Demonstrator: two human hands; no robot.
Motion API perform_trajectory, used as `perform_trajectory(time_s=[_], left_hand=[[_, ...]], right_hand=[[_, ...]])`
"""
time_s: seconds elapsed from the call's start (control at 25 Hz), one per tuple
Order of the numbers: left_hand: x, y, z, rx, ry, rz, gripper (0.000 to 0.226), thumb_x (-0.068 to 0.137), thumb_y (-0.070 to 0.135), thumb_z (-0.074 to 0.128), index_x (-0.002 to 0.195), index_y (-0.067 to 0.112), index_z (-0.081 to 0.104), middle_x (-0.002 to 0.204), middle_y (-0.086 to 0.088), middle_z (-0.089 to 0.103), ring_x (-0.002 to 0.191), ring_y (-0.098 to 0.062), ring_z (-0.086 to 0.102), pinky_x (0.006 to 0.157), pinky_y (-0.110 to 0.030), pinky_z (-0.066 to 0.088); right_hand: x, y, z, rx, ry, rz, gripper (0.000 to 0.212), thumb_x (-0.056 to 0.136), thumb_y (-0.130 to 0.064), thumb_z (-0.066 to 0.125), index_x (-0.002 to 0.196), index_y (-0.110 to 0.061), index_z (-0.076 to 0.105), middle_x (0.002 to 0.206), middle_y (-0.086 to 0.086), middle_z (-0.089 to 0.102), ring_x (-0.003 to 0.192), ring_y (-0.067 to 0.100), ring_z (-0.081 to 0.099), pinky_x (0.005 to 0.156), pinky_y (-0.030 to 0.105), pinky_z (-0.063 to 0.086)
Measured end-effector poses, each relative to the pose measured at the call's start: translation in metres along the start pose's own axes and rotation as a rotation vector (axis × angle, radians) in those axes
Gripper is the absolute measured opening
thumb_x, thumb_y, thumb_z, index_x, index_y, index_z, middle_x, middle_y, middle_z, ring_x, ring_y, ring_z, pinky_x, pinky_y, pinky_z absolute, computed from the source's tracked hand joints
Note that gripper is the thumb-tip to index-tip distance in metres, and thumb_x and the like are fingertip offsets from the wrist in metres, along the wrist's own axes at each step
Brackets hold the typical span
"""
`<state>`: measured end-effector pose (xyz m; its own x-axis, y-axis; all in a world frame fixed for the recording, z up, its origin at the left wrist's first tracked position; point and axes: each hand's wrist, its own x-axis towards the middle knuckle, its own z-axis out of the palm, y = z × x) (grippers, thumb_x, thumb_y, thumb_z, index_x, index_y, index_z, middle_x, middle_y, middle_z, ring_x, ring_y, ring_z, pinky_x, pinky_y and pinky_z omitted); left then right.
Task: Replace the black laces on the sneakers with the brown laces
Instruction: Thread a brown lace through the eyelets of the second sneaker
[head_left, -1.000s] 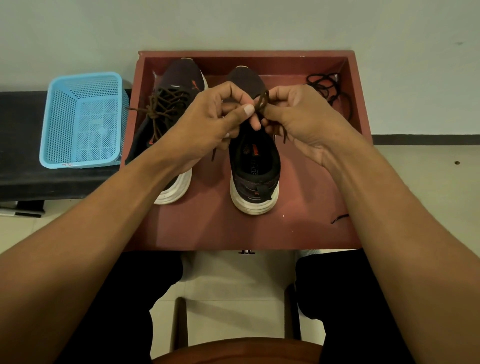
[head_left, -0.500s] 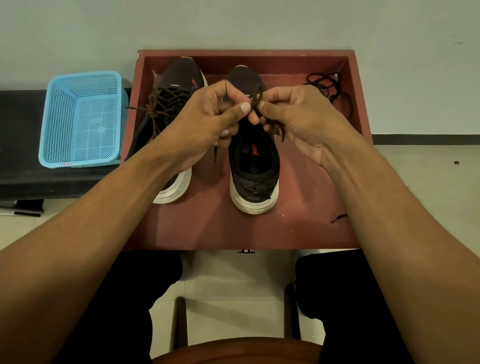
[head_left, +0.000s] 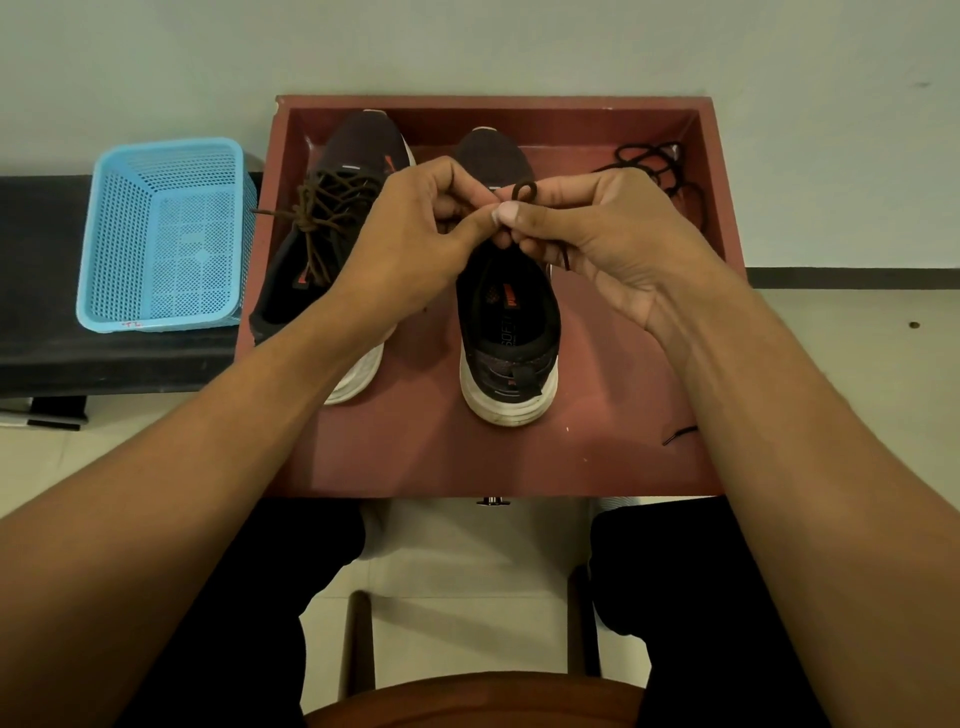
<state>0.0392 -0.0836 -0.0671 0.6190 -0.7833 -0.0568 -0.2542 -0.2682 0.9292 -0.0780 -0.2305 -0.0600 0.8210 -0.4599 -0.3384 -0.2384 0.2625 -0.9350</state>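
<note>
- Head view: a red tray with raised walls holds two dark sneakers side by side, well apart from a heap of black laces in its far right corner.
- A short black lace end lies near the tray's near right corner.
- A blue mesh basket stands on a black bench just beside the tray's left wall; nothing shows inside it.
- The left sneaker carries a tied brown lace. Its toe points to the far wall, its long axis leaning so the heel sits further left.
- The right sneaker runs straight away from the person, toe to the wall, white heel nearest.
- Above the right sneaker's tongue, the left hand and right hand meet with fingers curled, both pinching the loose brown lace.
- A small loop of that lace stands up over the fingertips, and one strand hangs down beside the right palm.
</note>
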Motion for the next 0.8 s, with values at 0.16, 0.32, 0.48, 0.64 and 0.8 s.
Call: perform_trajectory(time_s=[0.16,0.32,0.48,0.64,0.8], left_hand=[[0.003,-0.003,-0.002,-0.134,-0.084,-0.116,0.014,0.103,0.016,0.064,0.104,0.014,0.050,0.076,0.001,0.067,0.055,-0.002,0.050,0.049,-0.019,0.038],[0.007,-0.001,-0.006,-0.434,-0.194,-0.262,0.009,0.106,0.006,0.049,0.109,0.013,0.046,0.082,-0.002,0.052,0.061,-0.007,0.038,0.054,-0.023,0.028],[0.007,-0.002,-0.009,-0.515,-0.214,-0.291,0.016,0.109,0.021,0.054,0.119,0.011,0.046,0.085,0.000,0.053,0.064,-0.007,0.038,0.057,-0.021,0.030],[0.005,-0.005,-0.010,-0.420,-0.199,-0.252,0.024,0.101,0.012,0.066,0.120,0.003,0.055,0.082,0.002,0.061,0.067,-0.006,0.046,0.056,-0.020,0.035],[0.003,-0.003,-0.014,-0.267,-0.189,-0.182,0.032,0.097,0.011,0.072,0.125,-0.003,0.063,0.103,-0.006,0.075,0.086,-0.009,0.066,0.059,-0.020,0.045]], right_hand=[[0.002,0.003,0.004,0.128,0.048,0.044,0.028,0.090,0.000,0.077,0.118,0.001,0.075,0.090,0.009,0.076,0.079,0.013,0.071,0.074,0.019,0.058],[0.001,0.001,0.001,0.148,0.071,0.066,0.033,0.090,0.000,0.078,0.122,-0.003,0.072,0.109,0.011,0.079,0.091,0.014,0.074,0.077,0.024,0.060],[0.000,-0.001,-0.003,-0.039,0.058,-0.017,0.030,0.088,-0.003,0.082,0.116,-0.006,0.072,0.104,0.009,0.081,0.096,0.018,0.078,0.079,0.028,0.063],[-0.001,-0.002,-0.007,-0.185,0.054,-0.116,0.030,0.085,-0.003,0.085,0.112,-0.005,0.074,0.096,0.009,0.081,0.093,0.023,0.080,0.078,0.031,0.064],[0.002,0.002,-0.007,-0.279,0.046,-0.245,0.028,0.081,-0.008,0.089,0.107,-0.005,0.078,0.093,0.009,0.081,0.093,0.023,0.079,0.089,0.039,0.064]])
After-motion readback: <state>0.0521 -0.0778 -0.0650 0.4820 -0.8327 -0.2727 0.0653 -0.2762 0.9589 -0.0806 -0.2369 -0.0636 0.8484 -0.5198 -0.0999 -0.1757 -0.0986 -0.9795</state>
